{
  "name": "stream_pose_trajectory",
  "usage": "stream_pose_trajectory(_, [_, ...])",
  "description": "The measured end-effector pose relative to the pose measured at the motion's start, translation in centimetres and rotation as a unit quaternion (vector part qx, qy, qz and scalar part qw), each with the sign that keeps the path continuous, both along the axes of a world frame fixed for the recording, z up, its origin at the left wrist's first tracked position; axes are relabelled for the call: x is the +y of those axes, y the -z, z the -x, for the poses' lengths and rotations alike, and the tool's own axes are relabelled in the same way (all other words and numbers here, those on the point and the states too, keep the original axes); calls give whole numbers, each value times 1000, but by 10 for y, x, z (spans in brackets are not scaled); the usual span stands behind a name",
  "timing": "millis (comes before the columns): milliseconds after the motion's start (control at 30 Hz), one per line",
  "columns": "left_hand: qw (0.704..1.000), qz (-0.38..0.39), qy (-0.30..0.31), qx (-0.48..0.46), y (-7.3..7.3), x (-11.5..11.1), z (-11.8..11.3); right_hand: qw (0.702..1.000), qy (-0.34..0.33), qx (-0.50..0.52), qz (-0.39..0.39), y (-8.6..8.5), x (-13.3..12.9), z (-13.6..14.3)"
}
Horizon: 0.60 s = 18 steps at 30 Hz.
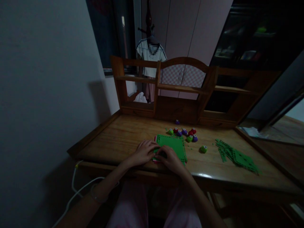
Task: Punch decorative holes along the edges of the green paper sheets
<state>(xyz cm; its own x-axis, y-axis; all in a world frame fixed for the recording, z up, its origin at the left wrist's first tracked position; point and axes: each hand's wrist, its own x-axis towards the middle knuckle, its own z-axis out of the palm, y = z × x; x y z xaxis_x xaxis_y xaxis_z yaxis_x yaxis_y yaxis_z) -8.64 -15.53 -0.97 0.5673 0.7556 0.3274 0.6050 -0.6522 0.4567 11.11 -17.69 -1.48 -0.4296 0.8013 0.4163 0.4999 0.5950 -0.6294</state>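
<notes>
A square green sheet (174,144) with small holes punched along its edges lies on the desk, with pink and red layers peeking out beneath it. My left hand (144,152) rests at its left edge, fingers stretched out over the corner area and the thumb lower down. Beside it my right hand (169,160) bends over the sheet's lower left part, its fingers and thumb closed in a pinch. What sits between those fingertips is too dark and small to make out. Just behind the sheet stand several small craft punches (184,131) in green, purple and red, each with an eye-like top.
A lone green punch (203,149) stands right of the sheet. Farther right lie cut green strips and a punched green piece (244,160). Tiny green scraps dot the desk (114,133). A wooden shelf unit (182,90) closes the back; a white cable (73,177) hangs at left.
</notes>
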Motion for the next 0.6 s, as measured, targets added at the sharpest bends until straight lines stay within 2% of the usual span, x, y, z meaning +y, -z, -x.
stream_pose_trajectory(367, [1000,15,-15,8,1,-6,-3,1000,-6,5,28,-5,1,1])
stream_pose_trajectory(600, [999,7,-26,32,0,-7,-5,997,-43,18,56,-13,0,-1])
